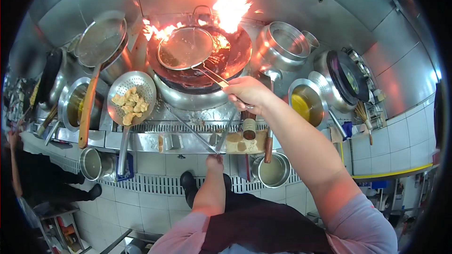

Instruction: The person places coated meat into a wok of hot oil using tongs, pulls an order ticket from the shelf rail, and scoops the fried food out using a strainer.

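Observation:
My right hand (247, 93) is closed round the handle of a round mesh strainer (185, 48), which is over the large wok (238, 49). Flames rise at the back and left of the wok. Lower down, my left hand (215, 162) is closed at the counter's front edge, where two long metal rods meet in a V; its fingers are partly hidden and what they grip is too small to make out. Left of the wok, a perforated ladle (131, 89) holds browned food pieces (129, 104).
At left are a large strainer (101, 42) on a pot and a pot of yellow oil (77, 106). Another oil pot (306, 103), stacked pots (286, 42) and dark pans (351, 75) are at right. A bottle (248, 126) lies near the front edge. A co-worker (42, 174) is at far left.

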`<state>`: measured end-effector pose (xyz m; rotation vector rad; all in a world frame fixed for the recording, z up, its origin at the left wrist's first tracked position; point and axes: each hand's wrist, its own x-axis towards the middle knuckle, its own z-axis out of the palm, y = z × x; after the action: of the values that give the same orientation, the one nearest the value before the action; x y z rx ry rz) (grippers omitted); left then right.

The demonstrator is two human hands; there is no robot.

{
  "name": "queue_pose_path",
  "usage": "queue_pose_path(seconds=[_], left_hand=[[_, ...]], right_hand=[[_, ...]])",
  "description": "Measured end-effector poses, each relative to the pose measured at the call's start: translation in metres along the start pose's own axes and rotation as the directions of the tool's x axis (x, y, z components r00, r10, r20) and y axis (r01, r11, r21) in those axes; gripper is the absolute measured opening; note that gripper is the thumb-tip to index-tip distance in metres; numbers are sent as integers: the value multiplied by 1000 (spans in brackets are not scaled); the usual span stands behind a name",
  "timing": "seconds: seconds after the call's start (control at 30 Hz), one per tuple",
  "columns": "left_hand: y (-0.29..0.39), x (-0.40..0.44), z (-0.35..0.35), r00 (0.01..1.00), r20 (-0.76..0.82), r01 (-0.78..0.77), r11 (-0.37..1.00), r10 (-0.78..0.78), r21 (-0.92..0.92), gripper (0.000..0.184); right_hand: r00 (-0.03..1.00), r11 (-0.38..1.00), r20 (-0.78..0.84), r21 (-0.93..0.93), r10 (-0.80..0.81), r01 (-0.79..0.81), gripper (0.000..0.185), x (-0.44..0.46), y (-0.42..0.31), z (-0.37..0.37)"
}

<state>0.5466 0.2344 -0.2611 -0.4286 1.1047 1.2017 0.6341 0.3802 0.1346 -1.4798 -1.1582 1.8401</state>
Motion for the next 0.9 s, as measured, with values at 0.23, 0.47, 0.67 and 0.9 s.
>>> queue_pose_path(seconds=[0.23, 0.47, 0.67, 0.9], left_hand=[[66, -53, -73, 951, 245, 36, 853, -189, 520, 20], [149, -164, -186, 974, -113, -59, 706, 194, 706, 29], [163, -178, -302, 946, -271, 187, 386, 176, 903, 22], [148, -182, -355, 992, 103, -127, -604, -75, 787, 29]], right_hand=[[973, 968, -100, 125, -206, 218, 8, -39, -9, -63], [522, 445, -447, -885, -726, -140, 23, -22, 35, -179], [471, 561, -476, -826, -743, 52, 19, -30, 44, -166], [888, 883, -274, 194, -369, 427, 13, -24, -43, -59]])
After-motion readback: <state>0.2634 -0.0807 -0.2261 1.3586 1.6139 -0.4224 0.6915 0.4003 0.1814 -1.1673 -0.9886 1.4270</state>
